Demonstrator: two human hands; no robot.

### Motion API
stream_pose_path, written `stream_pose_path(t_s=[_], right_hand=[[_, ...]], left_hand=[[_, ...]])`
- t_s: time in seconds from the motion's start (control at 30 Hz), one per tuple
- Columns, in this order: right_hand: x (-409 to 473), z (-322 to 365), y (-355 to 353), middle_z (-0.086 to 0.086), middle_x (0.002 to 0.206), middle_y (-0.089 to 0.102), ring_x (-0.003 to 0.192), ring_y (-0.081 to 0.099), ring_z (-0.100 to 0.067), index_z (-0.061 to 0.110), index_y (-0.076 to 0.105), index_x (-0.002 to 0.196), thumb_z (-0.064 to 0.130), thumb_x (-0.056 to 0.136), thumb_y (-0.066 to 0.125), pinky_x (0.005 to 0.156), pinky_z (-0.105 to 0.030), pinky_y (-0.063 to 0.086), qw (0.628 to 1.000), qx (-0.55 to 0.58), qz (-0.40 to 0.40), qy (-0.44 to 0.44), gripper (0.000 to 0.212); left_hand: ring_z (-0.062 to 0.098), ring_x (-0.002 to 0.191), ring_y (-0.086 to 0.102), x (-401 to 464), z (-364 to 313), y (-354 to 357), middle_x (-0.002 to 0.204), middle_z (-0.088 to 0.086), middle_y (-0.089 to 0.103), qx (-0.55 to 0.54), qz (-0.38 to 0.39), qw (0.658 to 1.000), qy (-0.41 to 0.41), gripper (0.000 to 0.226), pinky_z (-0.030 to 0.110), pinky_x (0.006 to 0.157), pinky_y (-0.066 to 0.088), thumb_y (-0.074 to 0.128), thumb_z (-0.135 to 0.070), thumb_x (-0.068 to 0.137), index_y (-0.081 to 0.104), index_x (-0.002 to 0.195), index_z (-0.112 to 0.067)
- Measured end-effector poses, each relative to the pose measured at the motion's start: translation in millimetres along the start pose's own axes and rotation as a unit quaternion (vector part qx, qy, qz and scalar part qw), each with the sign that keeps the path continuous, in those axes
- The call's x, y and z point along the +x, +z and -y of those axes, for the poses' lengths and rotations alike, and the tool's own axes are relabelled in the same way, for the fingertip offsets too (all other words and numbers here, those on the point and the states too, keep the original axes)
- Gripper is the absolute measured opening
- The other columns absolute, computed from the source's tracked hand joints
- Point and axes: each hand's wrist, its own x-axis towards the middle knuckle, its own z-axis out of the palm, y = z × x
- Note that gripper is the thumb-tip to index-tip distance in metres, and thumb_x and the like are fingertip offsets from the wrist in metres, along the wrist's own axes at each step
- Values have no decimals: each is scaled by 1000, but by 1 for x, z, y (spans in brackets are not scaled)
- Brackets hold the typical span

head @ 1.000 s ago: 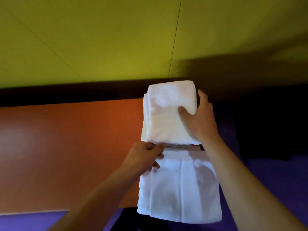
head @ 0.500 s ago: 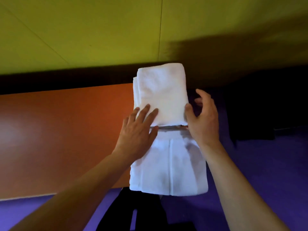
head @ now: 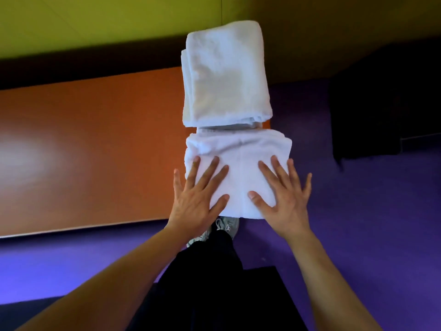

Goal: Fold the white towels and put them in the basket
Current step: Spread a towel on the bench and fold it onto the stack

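Observation:
Two white towels lie at the right end of an orange table [head: 90, 149]. The far towel [head: 226, 75] is folded into a thick rectangle. The near towel [head: 241, 161] is folded too and sits at the table's front right corner, just apart from the far one. My left hand [head: 198, 197] presses flat on its left part, fingers spread. My right hand [head: 284, 194] presses flat on its right part, fingers spread, reaching past its right edge. No basket is in view.
The table's front edge runs just below my hands. Purple floor [head: 370, 223] lies to the right and in front. A dark object [head: 381, 103] stands at the far right. My dark trousers and a grey shoe [head: 224, 226] show below the table edge.
The near towel's hanging part has been folded up onto the table, making it shorter. Both hands moved from the gap between the towels down onto the near towel and now lie flat.

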Motion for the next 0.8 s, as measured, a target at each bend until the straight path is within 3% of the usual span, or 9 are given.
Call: stream_pose_path(t_s=[0.1,0.2,0.27,0.37,0.5,0.57,0.73,0.8], right_hand=[[1,-1,3,24,164,-13,155,-4,-17,60,17,149,75,85,53,120,-64,1,995,85,36,43,75],[-2,5,-2,34,159,-16,152,10,-8,63,21,146,66,79,67,111,-58,38,972,210,70,76,81],[-3,5,-9,39,155,-17,147,17,0,63,21,146,63,77,72,99,-46,49,967,228,90,76,85],[-2,7,-9,42,153,-18,134,16,19,64,21,146,59,76,75,93,-34,45,964,238,99,69,88],[0,8,-2,40,155,-17,118,0,41,63,21,146,60,74,75,94,-30,38,963,247,90,65,90],[1,10,2,38,155,-16,118,0,41,62,22,146,59,74,76,94,-30,39,963,251,73,63,90],[0,12,14,37,156,-12,141,2,19,57,27,147,56,71,79,102,-25,31,949,307,41,56,92],[0,11,14,37,157,-11,144,4,15,57,28,147,54,72,82,102,-20,29,940,333,45,58,93]], left_hand=[[24,155,-15,7,-3,5,168,-15,-4,30,-14,999,-3,65,74,114,3,36,-59,101,10,159,-42],[30,153,-18,6,-3,10,168,-10,-9,32,-30,998,-41,66,76,113,0,38,-65,98,11,156,-49],[35,152,-22,6,-7,11,168,-12,-13,6,-34,998,-60,65,75,114,2,40,-66,96,13,154,-54],[38,153,-13,6,-7,13,166,-13,-19,-96,-37,992,-73,62,68,118,13,48,-64,95,22,150,-58],[16,156,-3,16,14,12,166,-10,-20,-237,-22,971,-9,63,58,117,29,60,-56,93,36,150,-48],[12,155,-4,21,20,8,165,-15,-22,-278,-4,960,-2,66,59,117,30,63,-57,90,37,150,-48],[10,155,-8,20,19,8,166,-15,-16,-323,-10,946,-2,69,58,119,28,71,-51,85,43,148,-43],[7,154,-8,19,16,8,167,-14,-12,-348,-21,937,-9,68,50,122,25,74,-47,85,47,147,-39]])
